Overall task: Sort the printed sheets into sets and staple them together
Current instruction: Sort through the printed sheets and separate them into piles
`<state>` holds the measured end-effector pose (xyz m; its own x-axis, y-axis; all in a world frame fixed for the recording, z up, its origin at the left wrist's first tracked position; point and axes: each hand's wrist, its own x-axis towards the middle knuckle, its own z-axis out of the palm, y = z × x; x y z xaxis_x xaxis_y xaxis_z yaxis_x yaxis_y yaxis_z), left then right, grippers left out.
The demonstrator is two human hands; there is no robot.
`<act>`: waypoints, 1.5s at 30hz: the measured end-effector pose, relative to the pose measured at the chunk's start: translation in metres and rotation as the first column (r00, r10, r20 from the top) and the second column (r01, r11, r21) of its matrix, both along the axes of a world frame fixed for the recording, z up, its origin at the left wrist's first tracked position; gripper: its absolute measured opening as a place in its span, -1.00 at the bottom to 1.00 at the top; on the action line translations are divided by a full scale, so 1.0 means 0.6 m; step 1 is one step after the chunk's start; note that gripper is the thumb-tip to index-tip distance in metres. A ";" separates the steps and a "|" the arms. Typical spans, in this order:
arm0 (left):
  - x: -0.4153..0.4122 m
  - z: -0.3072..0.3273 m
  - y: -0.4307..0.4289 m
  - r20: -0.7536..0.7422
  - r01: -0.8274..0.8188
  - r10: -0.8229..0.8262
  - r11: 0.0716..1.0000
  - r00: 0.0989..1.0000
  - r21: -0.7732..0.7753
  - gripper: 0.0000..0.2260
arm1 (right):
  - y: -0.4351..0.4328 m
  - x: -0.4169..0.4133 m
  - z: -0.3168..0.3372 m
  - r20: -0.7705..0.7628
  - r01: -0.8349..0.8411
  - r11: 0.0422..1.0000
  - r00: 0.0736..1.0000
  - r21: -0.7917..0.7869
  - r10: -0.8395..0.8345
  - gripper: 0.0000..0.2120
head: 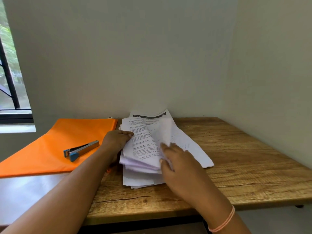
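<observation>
A loose stack of printed white sheets (143,149) lies in the middle of the wooden table (244,157), its upper pages lifted and curled. My left hand (116,141) holds the left edge of the raised pages, fingers curled onto them. My right hand (177,164) grips the right side of the lifted bundle near the front, thumb under the pages; a blurred sheet stands up just behind it. More sheets (190,146) lie flat to the right, under the stack. A blue and silver stapler (81,150) rests on an orange folder (55,146), left of my left hand.
The table stands in a corner, with walls behind and to the right. A window (10,73) is at the far left. A small white object (109,117) sits at the folder's far edge. The front table edge runs close below my forearms.
</observation>
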<state>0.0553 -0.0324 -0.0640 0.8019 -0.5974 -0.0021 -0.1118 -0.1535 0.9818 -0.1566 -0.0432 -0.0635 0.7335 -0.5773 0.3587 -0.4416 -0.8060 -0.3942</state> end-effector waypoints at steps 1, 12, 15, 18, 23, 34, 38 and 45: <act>-0.003 0.002 0.001 0.001 -0.023 0.023 1.000 1.000 -0.014 -0.79 | 0.004 0.002 0.000 -0.021 -0.068 0.997 0.997 -0.021 0.068 -0.53; 0.002 0.004 0.003 0.250 -0.062 0.037 0.994 0.968 0.095 -0.75 | 0.004 0.005 -0.003 0.216 -0.206 0.924 0.966 0.322 0.140 -0.71; 0.003 0.006 0.003 0.397 -0.132 0.083 0.987 0.914 0.097 -0.54 | -0.021 -0.004 -0.004 0.287 0.023 0.969 0.953 0.246 -0.095 -0.74; 0.003 0.004 0.002 0.393 -0.146 0.119 0.989 0.912 0.040 -0.41 | -0.049 -0.012 -0.020 -0.047 0.299 0.950 0.954 0.089 -0.296 -0.59; 0.003 0.005 0.000 0.335 -0.147 0.125 0.988 0.934 0.040 -0.29 | -0.052 -0.013 -0.036 -0.482 0.394 0.918 0.798 -0.037 -0.362 -0.53; 0.002 0.002 -0.003 0.306 -0.136 0.100 0.986 0.947 0.097 -0.34 | -0.043 -0.011 -0.022 -0.460 0.327 0.944 0.831 -0.052 -0.314 -0.51; 0.003 -0.002 -0.002 0.259 -0.114 0.093 0.991 0.961 0.067 -0.39 | -0.036 -0.006 -0.020 -0.369 0.308 0.951 0.886 0.013 -0.282 -0.51; 0.004 -0.007 0.000 0.245 -0.032 0.024 0.999 0.969 0.029 -0.93 | -0.010 -0.011 -0.007 -0.082 0.278 0.960 0.958 0.015 -0.276 -0.48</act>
